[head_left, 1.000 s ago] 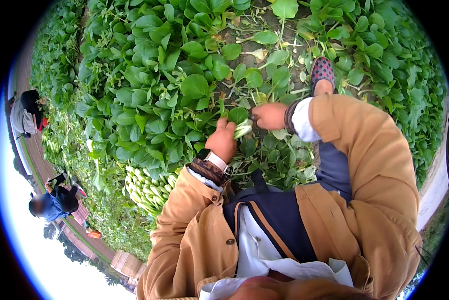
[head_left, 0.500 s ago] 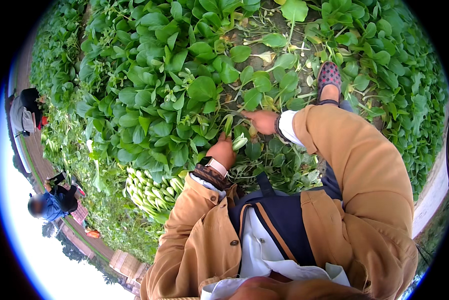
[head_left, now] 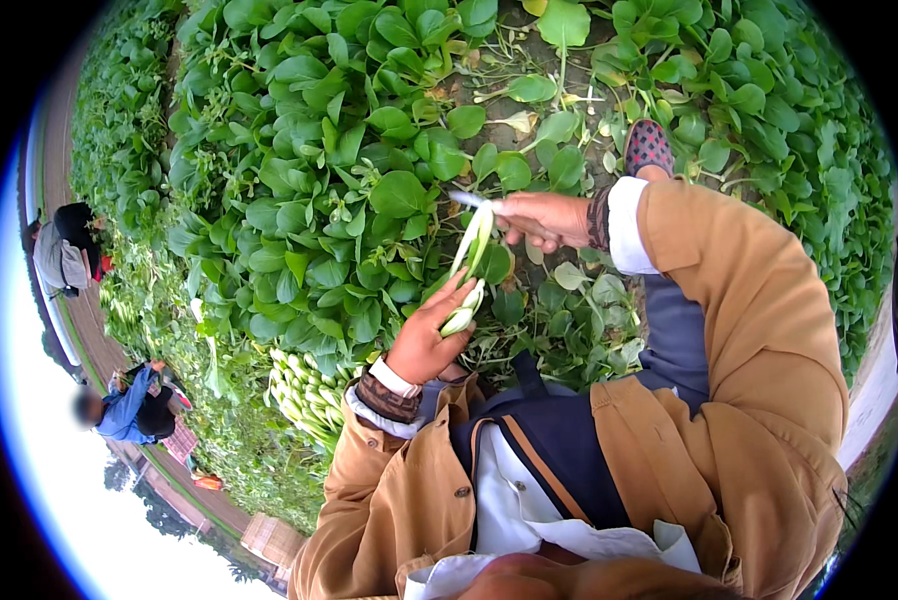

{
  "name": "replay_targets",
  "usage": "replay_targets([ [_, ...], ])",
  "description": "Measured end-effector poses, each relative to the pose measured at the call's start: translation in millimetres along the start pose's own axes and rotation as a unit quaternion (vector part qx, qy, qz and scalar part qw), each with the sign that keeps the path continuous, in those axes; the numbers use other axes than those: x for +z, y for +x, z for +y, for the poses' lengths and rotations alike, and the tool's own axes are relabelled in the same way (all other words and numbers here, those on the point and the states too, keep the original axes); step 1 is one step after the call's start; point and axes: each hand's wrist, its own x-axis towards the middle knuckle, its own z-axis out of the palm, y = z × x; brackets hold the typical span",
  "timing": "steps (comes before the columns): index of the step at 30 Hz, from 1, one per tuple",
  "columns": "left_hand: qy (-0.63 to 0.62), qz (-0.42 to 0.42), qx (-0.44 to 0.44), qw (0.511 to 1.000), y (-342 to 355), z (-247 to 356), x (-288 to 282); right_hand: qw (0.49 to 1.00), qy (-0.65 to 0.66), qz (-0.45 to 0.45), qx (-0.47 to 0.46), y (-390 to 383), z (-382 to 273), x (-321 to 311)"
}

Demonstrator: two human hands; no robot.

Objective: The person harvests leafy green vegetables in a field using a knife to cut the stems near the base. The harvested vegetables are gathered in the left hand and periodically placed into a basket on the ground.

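I can't read any words, numbers or signs here. I can make out no letters on my tan button-up jacket (head_left: 759,300), my white wristband (head_left: 396,378) or my dark shoe with reddish checks (head_left: 649,148). Far-off things look too small.

R hand (head_left: 544,218) now at upper end of pale veg. stalk (head_left: 473,241), prev. apart, knife blade (head_left: 467,199) newly visible beside it, L hand (head_left: 427,338) rotated, fingers (head_left: 445,291) straighter along pale bunch (head_left: 461,315)
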Motion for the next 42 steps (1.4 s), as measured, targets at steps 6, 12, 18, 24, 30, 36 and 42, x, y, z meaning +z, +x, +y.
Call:
replay_targets([
  [6,-0.295,0.076,-0.106,0.947,19.3,32.1,-0.7,0.962,-0.045,0.145,-0.226,-12.0,-40.3,25.9],
  [12,-0.352,0.173,-0.079,0.916,25.9,20.6,-21.6,0.956,-0.016,0.105,-0.272,-2.2,-48.2,95.8],
  [18,-0.079,0.146,-0.168,0.972,27.0,-1.9,-11.9,0.884,-0.219,0.183,-0.370,7.1,-27.3,80.8],
  [24,0.279,-0.138,-0.273,0.910,11.8,-59.0,32.5,0.832,-0.521,0.114,-0.154,19.3,47.7,43.4],
  [30,0.293,-0.100,-0.220,0.925,-20.8,-82.6,45.0,0.799,-0.596,0.062,-0.055,48.3,54.1,46.7],
  [36,0.293,-0.096,-0.238,0.921,-25.8,-76.5,49.0,0.785,-0.616,0.020,-0.058,69.4,84.5,31.0],
  [42,0.350,-0.102,-0.230,0.902,-28.0,-74.3,66.3,0.772,-0.630,-0.001,-0.089,84.3,75.2,36.5],
])
